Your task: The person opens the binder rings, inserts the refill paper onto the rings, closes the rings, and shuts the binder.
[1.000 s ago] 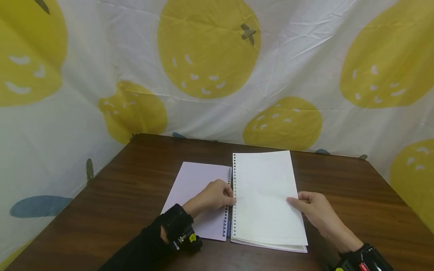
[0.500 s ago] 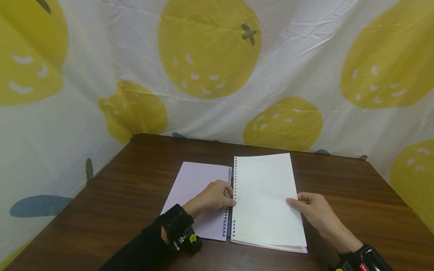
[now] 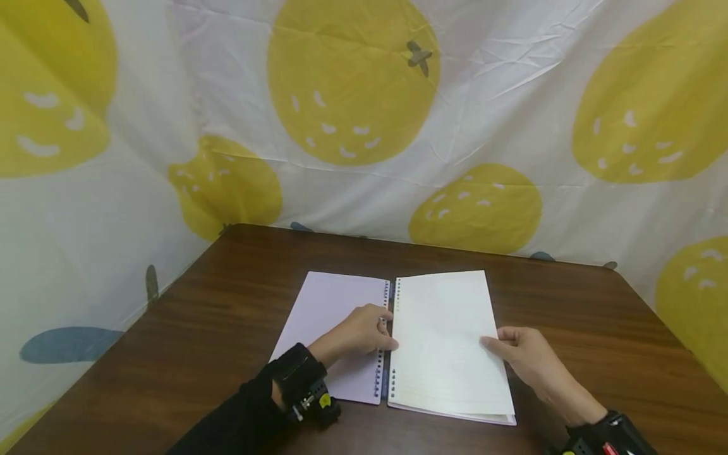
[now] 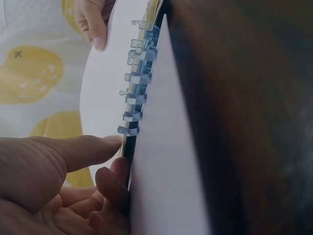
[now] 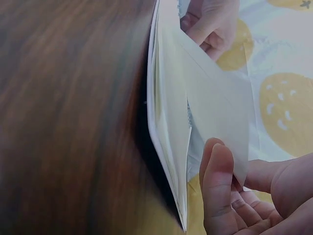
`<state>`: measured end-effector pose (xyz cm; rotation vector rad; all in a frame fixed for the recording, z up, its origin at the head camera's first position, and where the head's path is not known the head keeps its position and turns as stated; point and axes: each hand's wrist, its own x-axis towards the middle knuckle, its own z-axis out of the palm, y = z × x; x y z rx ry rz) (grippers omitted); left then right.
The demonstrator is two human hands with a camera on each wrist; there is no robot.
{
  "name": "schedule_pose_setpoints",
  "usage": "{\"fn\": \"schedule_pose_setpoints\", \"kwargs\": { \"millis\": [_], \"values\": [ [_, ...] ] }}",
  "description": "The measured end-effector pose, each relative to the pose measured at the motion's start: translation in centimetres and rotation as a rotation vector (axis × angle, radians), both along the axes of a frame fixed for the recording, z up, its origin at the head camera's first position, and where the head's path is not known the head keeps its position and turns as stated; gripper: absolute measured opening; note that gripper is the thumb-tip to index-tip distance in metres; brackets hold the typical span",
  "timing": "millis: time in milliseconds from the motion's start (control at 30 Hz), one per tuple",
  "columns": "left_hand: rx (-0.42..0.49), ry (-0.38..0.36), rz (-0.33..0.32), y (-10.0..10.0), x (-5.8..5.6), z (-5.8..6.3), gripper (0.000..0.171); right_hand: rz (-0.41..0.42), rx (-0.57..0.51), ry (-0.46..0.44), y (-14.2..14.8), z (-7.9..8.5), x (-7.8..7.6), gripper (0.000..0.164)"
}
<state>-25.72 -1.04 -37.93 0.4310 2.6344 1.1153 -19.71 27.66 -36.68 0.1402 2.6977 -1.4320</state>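
Observation:
A loose-leaf notebook lies open, its lilac cover (image 3: 335, 300) flat on the left. A white punched sheet (image 3: 446, 341) lies over its right half, with other pages under it. My left hand (image 3: 364, 332) pinches the sheet's punched left edge about midway down, thumb on top. Beside that thumb, in the left wrist view, the clear bluish binder rings (image 4: 139, 77) stand up, several with open ends. My right hand (image 3: 531, 357) pinches the sheet's right edge, thumb above and fingers below. The right wrist view shows this sheet (image 5: 215, 98) lifted off the pages (image 5: 168, 98) beneath.
The notebook rests on a dark brown wooden table (image 3: 227, 328). A white cloth (image 3: 495, 120) with yellow fruit prints hangs behind the table and along its left side. Black devices are strapped on both wrists.
The sheet's far end has come down and toward me, and its punched edge has shifted slightly right there. Both hands keep their grip with barely any movement.

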Motion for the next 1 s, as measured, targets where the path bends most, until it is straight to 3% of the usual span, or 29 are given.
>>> {"fn": "schedule_pose_setpoints", "kwargs": {
  "millis": [1000],
  "values": [
    [-0.026,0.017,-0.028,0.37,0.22,0.15,0.058,0.023,-0.018,-0.031,0.11,-0.28,-0.03,0.036]
  ]
}}
